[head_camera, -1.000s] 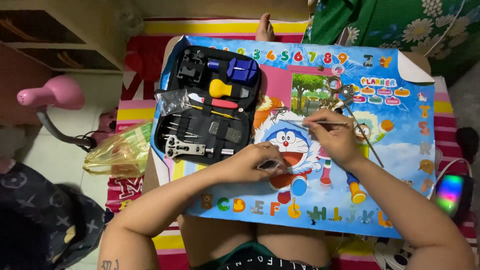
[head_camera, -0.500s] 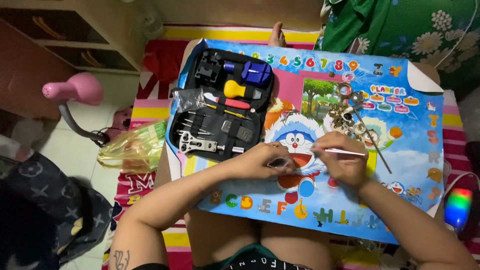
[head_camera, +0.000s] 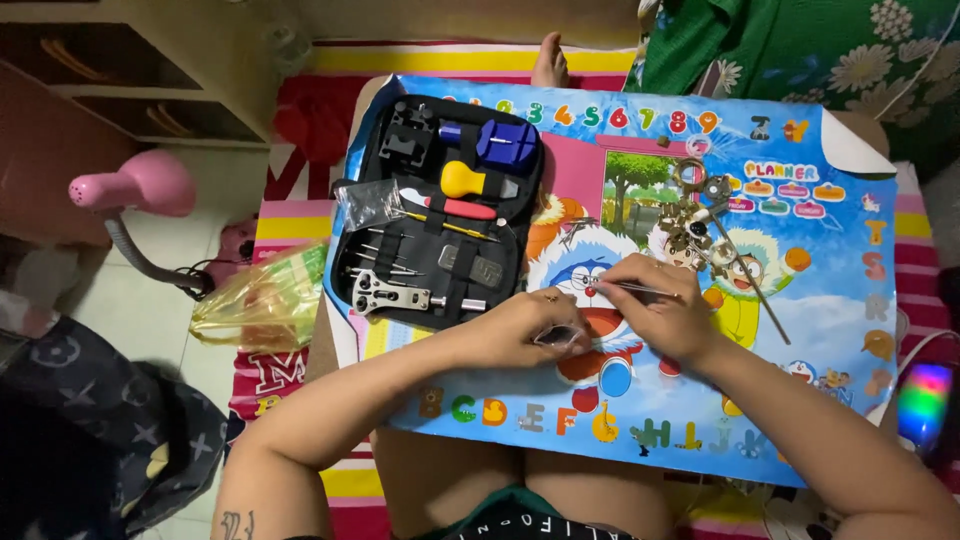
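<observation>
My left hand (head_camera: 522, 325) rests on a colourful cartoon poster mat (head_camera: 800, 330) and pinches a small dark round part (head_camera: 558, 336) against it. My right hand (head_camera: 652, 312) sits just to its right and grips thin metal tweezers (head_camera: 628, 289), whose tips point left toward the left hand's fingers. An open black zip case of small tools (head_camera: 440, 215) lies at the mat's upper left, about a hand's width from my left hand. A heap of small metal watch parts (head_camera: 700, 215) and a long thin metal rod (head_camera: 752, 285) lie beyond my right hand.
A pink desk lamp (head_camera: 135, 190) stands on the floor at left beside a yellow plastic bag (head_camera: 262, 300). Wooden shelving (head_camera: 120, 80) fills the upper left. A glowing rainbow light (head_camera: 924, 405) sits at the right edge, green flowered cloth (head_camera: 830, 50) at top right, a bare foot (head_camera: 548, 62) beyond the mat.
My right hand came down and left from the heap of metal parts, bringing the tweezers next to my left hand. The left hand stayed in place on the small part.
</observation>
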